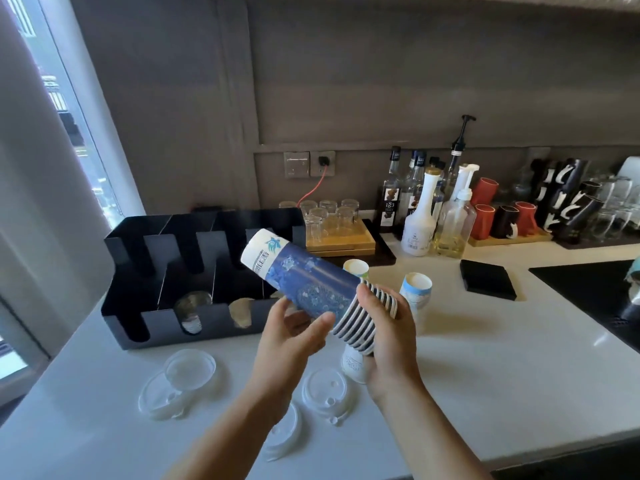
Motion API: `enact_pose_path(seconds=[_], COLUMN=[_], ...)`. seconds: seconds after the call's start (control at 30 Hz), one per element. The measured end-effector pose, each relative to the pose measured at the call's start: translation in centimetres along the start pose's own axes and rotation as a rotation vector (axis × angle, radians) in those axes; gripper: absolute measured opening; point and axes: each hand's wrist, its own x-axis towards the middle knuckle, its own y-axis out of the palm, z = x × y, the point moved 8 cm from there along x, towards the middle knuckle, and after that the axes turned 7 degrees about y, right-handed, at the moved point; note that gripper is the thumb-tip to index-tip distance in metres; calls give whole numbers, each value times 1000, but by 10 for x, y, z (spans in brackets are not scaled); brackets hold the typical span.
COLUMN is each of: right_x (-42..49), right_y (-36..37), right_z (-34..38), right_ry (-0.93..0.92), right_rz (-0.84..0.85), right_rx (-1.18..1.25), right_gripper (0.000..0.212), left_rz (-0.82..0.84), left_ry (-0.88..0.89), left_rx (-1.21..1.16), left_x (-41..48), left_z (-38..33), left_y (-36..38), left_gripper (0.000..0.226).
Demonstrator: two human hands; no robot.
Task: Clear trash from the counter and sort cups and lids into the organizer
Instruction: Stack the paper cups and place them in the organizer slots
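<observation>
Two hands hold one tilted stack of blue paper cups just in front of black organizer: left hand curled under body, right hand wrapped round rims. Cup print illegible; syrup bottle right of organizer reads "183".

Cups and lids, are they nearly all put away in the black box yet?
Not yet. Done: some stored lids already sit in the organizer. In hand: the left hand and right hand hold a stack of blue cups, not yet slotted in. Left: loose cups and several loose lids lie on the counter.
</observation>
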Motion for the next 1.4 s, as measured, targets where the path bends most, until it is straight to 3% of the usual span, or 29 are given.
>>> enact_pose_path(seconds=[0.17,0.27,0.4,0.57,0.67,0.87,1.07,1.13,1.2,1.3,1.4], right_x=[-11,-15,-10,2,7,26,73,86,134,154,178], right_y=[42,62,88,142,172,180,166,160,171,167,162], right_z=[-21,-31,-19,11,13,4,20,32,36,57,70], right_ry=[22,24,-71,-174,-241,-330,-284,-255,-236,-289,-322], right_rz=[133,159,250,385,412,317,296,266,298,199,148], right_rx=[53,-78,-338,-653,-758,-638,-379,-303,-307,-312,-292], right_gripper=[49,51,43,80,74,72,66,64,60,53,57], left_rz=[-39,-27,25,135,164,150,13,-51,-236,-328,-540], left_ry=[-34,-34,128,248,301,339,401,390,337,306,198], left_rx=[-246,-295,-100,142,305,507,601,747,900,1056,1150], left_x=[11,18,38,61,67,83,80,70,73,48,19], left_z=[1,0,-20,-36,-46,-52,-49,-35,-2,26,51], left_y=[-3,-27,-77,-114,-123,-134,-175,-203,-235,-283,-330], left_gripper=[65,71,79,94,96,100,79,67,60,44,55])
